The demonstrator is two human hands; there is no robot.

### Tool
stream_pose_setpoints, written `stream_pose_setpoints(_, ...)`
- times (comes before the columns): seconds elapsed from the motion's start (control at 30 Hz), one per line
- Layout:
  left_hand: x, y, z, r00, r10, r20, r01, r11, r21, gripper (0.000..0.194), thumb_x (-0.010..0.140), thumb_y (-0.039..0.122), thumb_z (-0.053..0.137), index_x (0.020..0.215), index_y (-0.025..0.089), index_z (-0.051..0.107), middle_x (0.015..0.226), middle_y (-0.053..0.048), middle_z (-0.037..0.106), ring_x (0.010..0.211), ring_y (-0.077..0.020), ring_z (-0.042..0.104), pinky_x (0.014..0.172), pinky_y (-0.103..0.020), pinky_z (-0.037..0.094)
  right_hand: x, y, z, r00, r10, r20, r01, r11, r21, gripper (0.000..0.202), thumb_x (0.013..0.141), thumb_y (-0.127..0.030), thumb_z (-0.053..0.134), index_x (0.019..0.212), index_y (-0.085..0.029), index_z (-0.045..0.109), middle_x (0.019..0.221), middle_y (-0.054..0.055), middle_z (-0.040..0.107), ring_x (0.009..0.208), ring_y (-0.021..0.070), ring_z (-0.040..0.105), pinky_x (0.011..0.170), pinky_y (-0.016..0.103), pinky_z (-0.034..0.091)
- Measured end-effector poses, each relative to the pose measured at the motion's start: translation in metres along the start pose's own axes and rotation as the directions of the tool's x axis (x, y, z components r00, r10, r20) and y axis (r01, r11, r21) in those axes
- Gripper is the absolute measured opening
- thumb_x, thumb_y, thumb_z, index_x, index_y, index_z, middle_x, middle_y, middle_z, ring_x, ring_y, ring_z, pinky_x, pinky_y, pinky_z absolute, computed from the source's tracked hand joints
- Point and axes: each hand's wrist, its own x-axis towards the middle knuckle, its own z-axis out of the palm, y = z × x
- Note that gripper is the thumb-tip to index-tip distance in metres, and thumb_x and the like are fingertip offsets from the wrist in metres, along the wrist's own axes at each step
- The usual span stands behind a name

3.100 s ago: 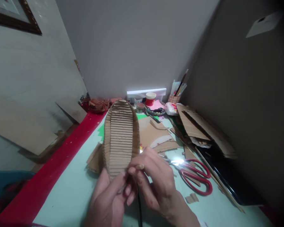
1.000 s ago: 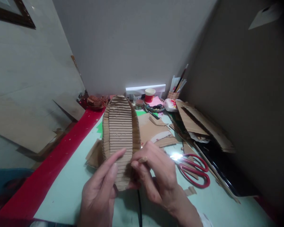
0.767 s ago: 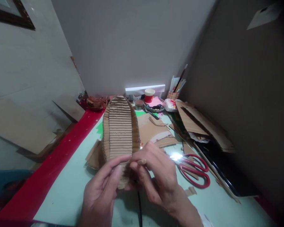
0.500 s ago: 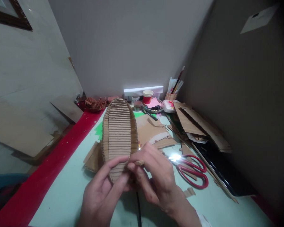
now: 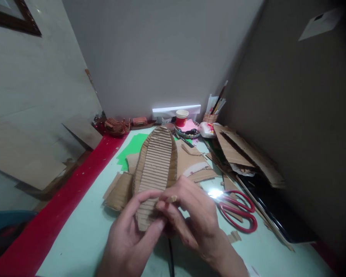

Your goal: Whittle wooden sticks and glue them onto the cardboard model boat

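Note:
A long boat-shaped cardboard piece (image 5: 155, 161) with a ribbed floor and raised side walls stands tilted in front of me, its pointed end away. My left hand (image 5: 132, 227) is closed on its near end, fingers and thumb on either side of the ribbed floor. At the right near edge, my right hand (image 5: 187, 215) is pinched, its thumb and fingertips against the cardboard. A small cardboard strip (image 5: 172, 199) pokes out between its fingers; how far it reaches is hidden. Red-handled scissors (image 5: 238, 209) lie to the right of that hand.
Cardboard scraps (image 5: 196, 165) and green paper (image 5: 134, 148) lie behind the boat-shaped piece. Cardboard sheets (image 5: 233, 150) are stacked at right beside a black flat panel (image 5: 273, 207). A red paper cup (image 5: 182, 118) and a pencil holder (image 5: 210, 117) stand along the back wall.
The boat-shaped piece has leaned, its far tip shifting right and lower. Both hands keep their grip and have moved slightly right.

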Motion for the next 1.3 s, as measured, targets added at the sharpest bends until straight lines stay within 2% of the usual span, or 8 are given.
stream_pose_setpoints(0.1, 0.000, 0.000, 0.001, 1.000, 0.001, 0.005, -0.001, 1.000, -0.008, 0.023, 0.058, 0.019, 0.087, 0.079, 0.025, 0.080, 0.076, 0.002, 0.076, 0.068, -0.0142, 0.072, 0.060, -0.013, 0.057, 0.000, 0.000, 0.000, 1.000, -0.010, -0.012, 0.011, 1.000, 0.006, 0.013, 0.094, -0.006, 0.049, 0.091, -0.015, 0.058, 0.076, 0.005, 0.063, 0.069, 0.0160, 0.049, 0.063, 0.030, 0.039)
stream_pose_setpoints(0.23, 0.000, 0.004, 0.004, 1.000, -0.007, 0.014, 0.007, 1.000, 0.006, 0.020, 0.058, 0.020, 0.086, 0.076, 0.023, 0.079, 0.070, 0.002, 0.074, 0.053, -0.0134, 0.068, 0.050, -0.017, 0.057, 0.001, -0.001, -0.001, 1.000, 0.003, -0.025, -0.003, 1.000, 0.001, 0.013, 0.094, -0.005, 0.050, 0.089, -0.015, 0.058, 0.075, 0.005, 0.062, 0.067, 0.0158, 0.049, 0.062, 0.030, 0.039)
stream_pose_setpoints(0.4, -0.001, 0.010, 0.009, 0.999, -0.030, 0.038, 0.031, 1.000, -0.005, 0.022, 0.056, 0.016, 0.084, 0.075, 0.020, 0.076, 0.064, 0.001, 0.074, 0.048, -0.0129, 0.066, 0.048, -0.018, 0.057, 0.002, -0.002, -0.004, 1.000, 0.009, -0.030, -0.008, 1.000, 0.005, 0.013, 0.093, -0.005, 0.052, 0.088, -0.014, 0.060, 0.075, 0.005, 0.062, 0.068, 0.0154, 0.050, 0.063, 0.029, 0.040)
stream_pose_setpoints(0.63, -0.002, 0.007, 0.013, 0.999, -0.011, 0.034, 0.012, 1.000, -0.022, 0.017, 0.059, 0.021, 0.084, 0.072, 0.019, 0.075, 0.059, 0.004, 0.072, 0.036, -0.0118, 0.061, 0.038, -0.017, 0.052, 0.001, -0.002, -0.004, 0.998, 0.038, -0.059, -0.037, 0.999, 0.019, 0.012, 0.093, -0.006, 0.056, 0.086, -0.015, 0.060, 0.074, 0.003, 0.060, 0.068, 0.0137, 0.050, 0.063, 0.027, 0.040)
stream_pose_setpoints(0.83, -0.002, 0.002, 0.009, 0.998, 0.027, 0.049, -0.028, 1.000, 0.010, 0.019, 0.058, 0.028, 0.089, 0.073, 0.024, 0.078, 0.069, 0.005, 0.074, 0.050, -0.0081, 0.065, 0.055, -0.011, 0.055, 0.005, -0.007, -0.007, 0.996, 0.014, -0.085, -0.011, 0.999, 0.040, 0.011, 0.092, -0.005, 0.056, 0.091, -0.012, 0.064, 0.076, 0.003, 0.063, 0.069, 0.0134, 0.052, 0.065, 0.026, 0.041)
stream_pose_setpoints(1.0, -0.004, 0.001, 0.006, 0.998, 0.048, 0.051, -0.051, 0.997, 0.054, 0.029, 0.055, 0.036, 0.091, 0.077, 0.023, 0.078, 0.076, -0.001, 0.077, 0.068, -0.0166, 0.072, 0.057, -0.015, 0.057, 0.006, -0.011, -0.012, 0.998, 0.004, -0.064, 0.001, 0.997, 0.081, 0.013, 0.090, -0.006, 0.051, 0.093, -0.011, 0.063, 0.079, 0.006, 0.066, 0.070, 0.0157, 0.055, 0.065, 0.030, 0.042)
stream_pose_setpoints(1.13, -0.007, 0.002, 0.007, 0.997, 0.025, 0.079, -0.029, 0.998, 0.061, 0.026, 0.058, 0.034, 0.089, 0.078, 0.023, 0.076, 0.071, 0.001, 0.076, 0.050, -0.0137, 0.066, 0.048, -0.018, 0.056, 0.003, -0.009, -0.017, 0.999, 0.016, -0.041, -0.012, 0.996, 0.091, 0.017, 0.088, -0.003, 0.048, 0.092, -0.010, 0.062, 0.079, 0.008, 0.066, 0.070, 0.0165, 0.053, 0.063, 0.032, 0.041)
stream_pose_setpoints(1.3, -0.008, -0.001, 0.008, 0.991, 0.114, 0.068, -0.120, 0.988, 0.102, 0.015, 0.064, 0.025, 0.082, 0.078, 0.026, 0.077, 0.075, 0.005, 0.076, 0.050, -0.0109, 0.066, 0.049, -0.015, 0.055, 0.000, -0.005, -0.020, 0.999, 0.031, -0.023, -0.030, 0.997, 0.074, 0.016, 0.091, -0.002, 0.049, 0.084, -0.010, 0.061, 0.075, 0.009, 0.065, 0.069, 0.0158, 0.051, 0.063, 0.032, 0.039)
